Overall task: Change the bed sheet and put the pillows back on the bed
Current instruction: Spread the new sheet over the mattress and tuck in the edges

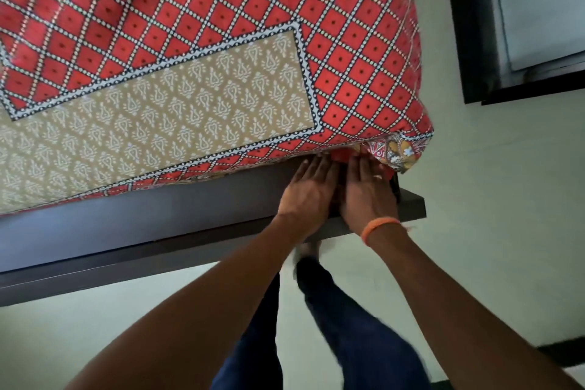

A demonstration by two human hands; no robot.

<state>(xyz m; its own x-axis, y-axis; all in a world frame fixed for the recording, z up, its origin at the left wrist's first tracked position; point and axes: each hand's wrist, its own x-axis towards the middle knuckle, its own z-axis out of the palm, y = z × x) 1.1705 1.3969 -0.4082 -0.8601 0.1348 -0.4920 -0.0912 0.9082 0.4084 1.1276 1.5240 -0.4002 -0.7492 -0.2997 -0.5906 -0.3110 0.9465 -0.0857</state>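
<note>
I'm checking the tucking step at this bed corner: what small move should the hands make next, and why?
Probably push the fingers further in under the mattress edge. Both the left hand and the right hand lie flat, fingers straight, at the edge of the red sheet above the dark bed frame, and a patterned fabric corner hangs loose beside them, so the tuck looks unfinished.
</note>
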